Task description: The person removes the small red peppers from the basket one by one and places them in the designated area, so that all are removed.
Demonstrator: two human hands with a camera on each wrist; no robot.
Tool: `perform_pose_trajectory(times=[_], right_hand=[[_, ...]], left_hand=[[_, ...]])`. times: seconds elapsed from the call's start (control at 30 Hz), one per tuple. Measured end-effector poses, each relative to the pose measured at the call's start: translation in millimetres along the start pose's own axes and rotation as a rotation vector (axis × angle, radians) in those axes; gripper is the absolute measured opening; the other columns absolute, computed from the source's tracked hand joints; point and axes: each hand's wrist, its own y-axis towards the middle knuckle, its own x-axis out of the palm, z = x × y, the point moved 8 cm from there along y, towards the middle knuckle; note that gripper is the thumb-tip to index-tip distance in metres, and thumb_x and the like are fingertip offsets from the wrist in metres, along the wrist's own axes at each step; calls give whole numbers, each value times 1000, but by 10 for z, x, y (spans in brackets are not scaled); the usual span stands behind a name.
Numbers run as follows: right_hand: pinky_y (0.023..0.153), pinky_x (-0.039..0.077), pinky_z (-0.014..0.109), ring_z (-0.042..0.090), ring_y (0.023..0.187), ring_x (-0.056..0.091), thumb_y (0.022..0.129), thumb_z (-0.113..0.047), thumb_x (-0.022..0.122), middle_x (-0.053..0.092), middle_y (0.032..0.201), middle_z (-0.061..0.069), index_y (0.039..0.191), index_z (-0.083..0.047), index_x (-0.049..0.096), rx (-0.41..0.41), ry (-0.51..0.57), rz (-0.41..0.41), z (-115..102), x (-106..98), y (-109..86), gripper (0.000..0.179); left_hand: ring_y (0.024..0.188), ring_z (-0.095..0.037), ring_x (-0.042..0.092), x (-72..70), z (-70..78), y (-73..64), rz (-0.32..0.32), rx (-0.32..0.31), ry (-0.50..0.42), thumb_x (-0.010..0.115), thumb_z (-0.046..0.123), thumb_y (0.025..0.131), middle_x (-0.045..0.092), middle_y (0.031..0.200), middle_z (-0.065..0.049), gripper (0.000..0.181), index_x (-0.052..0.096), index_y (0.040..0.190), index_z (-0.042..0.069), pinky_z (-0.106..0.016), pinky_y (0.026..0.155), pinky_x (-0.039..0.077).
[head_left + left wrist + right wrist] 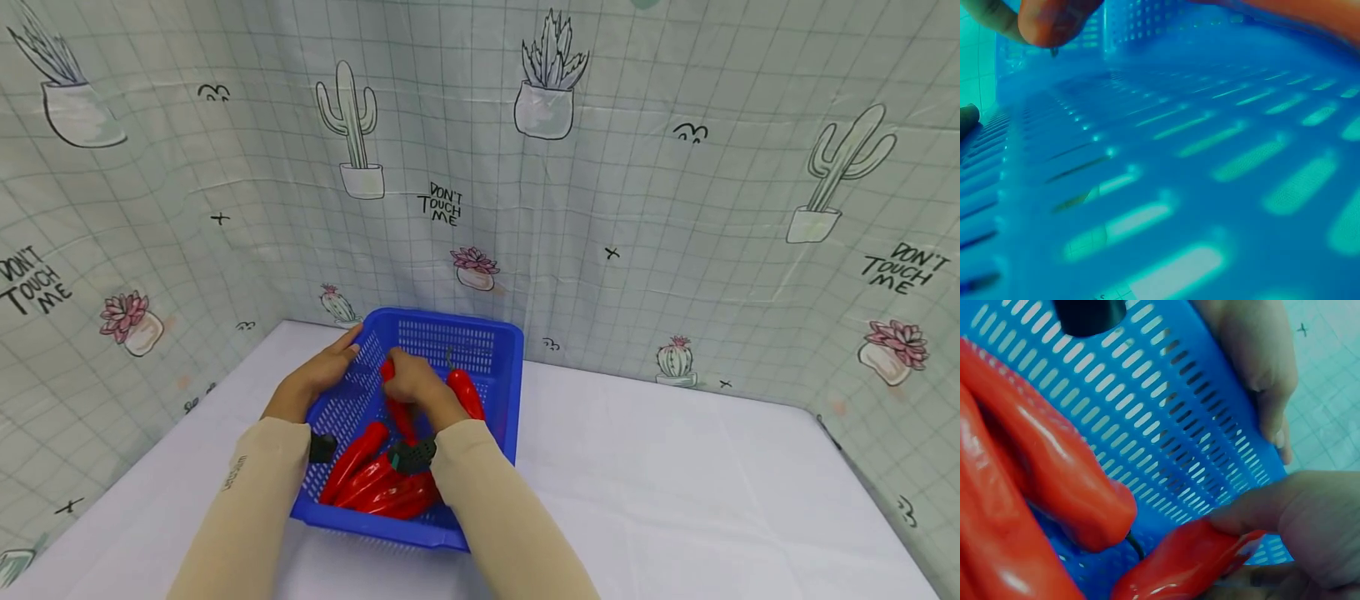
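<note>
A blue plastic basket (516, 367) with slotted walls holds several glossy red chili peppers (356, 463). Over its left rim, my left hand (318, 379) grips the wall, with fingers on the outer side. Inside the basket, my right hand (417, 380) pinches one red chili pepper (1179, 559) between thumb and fingers, near the left wall. Another red pepper (467, 392) with a green stem lies to the right of that hand. Most of the remaining peppers are bunched at the near end, partly hidden by my right wrist.
The basket stands on a white-covered table (660, 467), close to the back. A grid-patterned curtain (615, 192) with cactus drawings hangs behind and along both sides. Dark wrist devices (412, 457) sit at both cuffs.
</note>
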Motion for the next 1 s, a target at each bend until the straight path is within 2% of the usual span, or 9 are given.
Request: perform_pose_trajectory(times=[0.1,0.2,0.3,0.43,0.57,0.77,1.0], right_hand=[[75,60,40,27,91,62,87,-7,66,61,112,15,140,-9,46,-19,23,5,-8,-11,9,57],[75,59,37,25,88,61,84,-8,70,62,110,14,137,-8,48,-50,24,47,-32,-60,16,58],[74,60,36,25,90,62,82,-9,72,63,112,15,135,-6,49,-65,50,91,-49,-110,18,58],[66,61,37,29,98,64,83,-10,72,62,120,16,140,-8,47,-53,108,101,-49,-135,25,63],[61,61,42,33,103,65,84,-9,72,59,127,18,145,-12,46,-38,180,86,-45,-120,39,67],[63,60,49,35,101,65,82,-6,73,59,124,19,142,-10,48,-33,246,89,-63,-120,29,65],[64,60,50,38,109,63,80,1,72,56,131,21,142,-11,50,-18,298,113,-20,-242,49,67]], left_hand=[[144,-55,14,-5,-5,-1,-1,-7,9,19,18,109,-5,162,-26,56,-7,157,15,-64,115,19],[144,-55,16,-8,-4,-2,-1,-13,14,19,19,109,-4,162,-26,56,-7,157,16,-65,114,21],[144,-54,17,-10,-1,-6,-2,-13,16,19,19,109,-3,162,-26,56,-7,157,16,-63,115,21],[141,-55,23,-16,0,-10,-7,-19,3,18,19,109,-2,161,-28,55,-8,157,16,-63,113,26],[144,-54,17,-12,0,-19,-4,-18,18,19,18,108,-4,162,-27,55,-7,157,16,-63,115,21],[148,-49,3,-23,-3,-36,17,-8,53,21,18,108,-5,162,-25,56,-5,157,13,-62,118,7],[145,-53,11,4,2,-6,0,3,32,20,18,108,-5,162,-26,56,-7,157,14,-64,116,15]])
